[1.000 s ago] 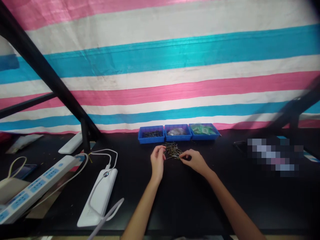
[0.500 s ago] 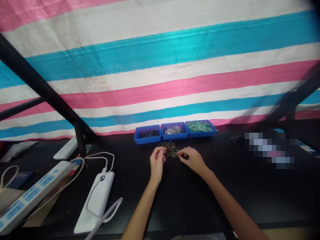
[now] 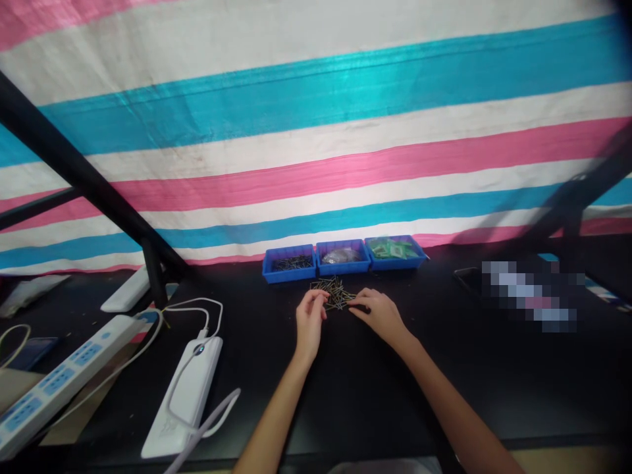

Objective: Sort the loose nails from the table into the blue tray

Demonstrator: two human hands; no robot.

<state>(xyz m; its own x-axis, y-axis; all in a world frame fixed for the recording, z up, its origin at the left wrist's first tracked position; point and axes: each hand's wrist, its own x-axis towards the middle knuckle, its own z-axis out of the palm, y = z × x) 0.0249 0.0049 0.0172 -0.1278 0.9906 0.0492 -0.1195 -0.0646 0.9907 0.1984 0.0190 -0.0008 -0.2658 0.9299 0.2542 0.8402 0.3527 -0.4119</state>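
A loose pile of thin, brass-coloured screws (image 3: pixel 334 291) lies on the black table, just in front of the blue bins. My left hand (image 3: pixel 310 319) is at the pile's near left edge, fingers curled toward the thumb; whatever they hold is too small to make out. From the right, my right hand (image 3: pixel 379 315) reaches to the pile, its thumb and forefinger pinched at the end of a screw. Behind the pile stand three blue bins in a row: the left bin (image 3: pixel 289 275) holds dark screws, the middle bin (image 3: pixel 343 266) clear plastic bags, the right bin (image 3: pixel 396 263) green packets.
A white power bank (image 3: pixel 185 401) with a cable lies on the left, beside a long power strip (image 3: pixel 62 382). Black frame bars (image 3: pixel 111 197) slant down at the left. A phone-like dark object (image 3: pixel 468 279) lies to the right. Behind everything hangs a striped sheet (image 3: pixel 316 158).
The view has shifted slightly. My right fingertips have moved a little at the pile's right edge, while my left hand stays nearly in place.
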